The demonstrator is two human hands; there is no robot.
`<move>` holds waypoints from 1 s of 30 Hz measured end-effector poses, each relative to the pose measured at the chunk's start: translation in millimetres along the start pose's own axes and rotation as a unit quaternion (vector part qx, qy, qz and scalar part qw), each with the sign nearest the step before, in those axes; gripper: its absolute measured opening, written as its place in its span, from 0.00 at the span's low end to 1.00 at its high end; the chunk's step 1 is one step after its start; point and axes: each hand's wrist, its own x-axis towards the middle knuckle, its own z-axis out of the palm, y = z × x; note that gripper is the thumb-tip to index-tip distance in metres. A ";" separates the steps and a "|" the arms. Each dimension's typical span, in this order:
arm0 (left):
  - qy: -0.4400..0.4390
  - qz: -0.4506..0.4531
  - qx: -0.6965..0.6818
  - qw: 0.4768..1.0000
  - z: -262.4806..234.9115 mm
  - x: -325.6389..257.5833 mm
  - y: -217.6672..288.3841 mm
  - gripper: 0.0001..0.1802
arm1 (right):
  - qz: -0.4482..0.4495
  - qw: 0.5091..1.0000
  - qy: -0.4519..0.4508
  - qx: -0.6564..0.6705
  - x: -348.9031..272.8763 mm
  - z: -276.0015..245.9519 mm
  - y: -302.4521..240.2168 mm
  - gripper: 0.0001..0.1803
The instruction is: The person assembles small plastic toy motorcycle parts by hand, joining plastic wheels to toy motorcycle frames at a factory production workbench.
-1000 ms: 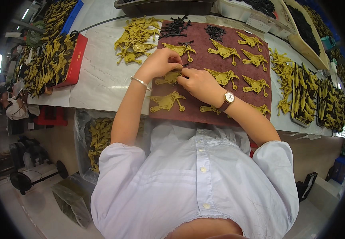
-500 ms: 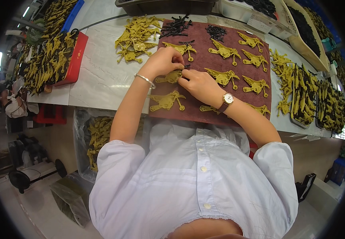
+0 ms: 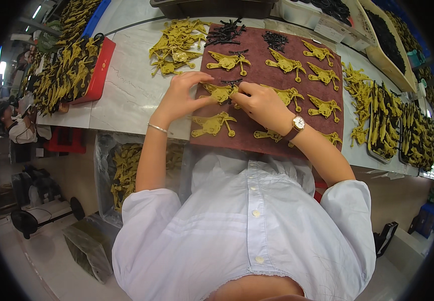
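Note:
A yellow bird-shaped piece (image 3: 219, 92) lies on the dark red cloth (image 3: 249, 42) between my hands. My left hand (image 3: 183, 96) is open at its left side, thumb and forefinger spread around that end. At the right end, the fingers of my right hand (image 3: 264, 104) are pinched together; what they grip is hidden. Small black rods (image 3: 232, 81) lie just above this piece. Matching yellow pieces stand in rows on the cloth, one below (image 3: 211, 124) and one above (image 3: 227, 61).
Black rods (image 3: 225, 32) and smaller black bits (image 3: 275, 40) are heaped at the cloth's far edge. Loose yellow pieces (image 3: 177, 45) are piled to the left, beside a red tray (image 3: 104, 67). More pieces fill trays (image 3: 381, 120) at right. Bins (image 3: 217, 7) line the back.
My left hand has drawn back leftward from the piece's middle and its fingers have spread, uncovering more of the piece. My right hand has moved slightly right and down, still pinched.

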 end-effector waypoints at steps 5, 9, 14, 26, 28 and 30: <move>-0.075 -0.032 -0.071 0.994 -17.1 -16.7 38.0 0.18 | 0.075 0.988 -0.057 0.120 5.8 -12.4 2.6 0.08; -0.111 -0.063 -0.066 0.990 -10.8 -37.3 45.1 0.18 | 0.045 0.985 -0.136 0.100 17.8 -7.8 -3.5 0.07; -0.114 -0.141 -0.077 0.980 -3.6 -47.2 52.6 0.18 | 0.052 0.975 -0.214 0.023 35.3 1.1 -8.0 0.06; -0.131 -0.045 0.088 0.986 -3.7 -43.3 65.6 0.23 | -0.044 0.964 -0.254 -0.065 62.2 -4.7 -22.9 0.03; -0.140 -0.052 0.088 0.985 -3.9 -42.4 67.8 0.23 | -0.032 0.967 -0.246 -0.052 57.2 3.1 -17.6 0.03; -0.147 -0.043 0.089 0.984 -5.1 -37.4 68.0 0.22 | -0.020 0.970 -0.241 -0.036 49.3 9.6 -8.2 0.04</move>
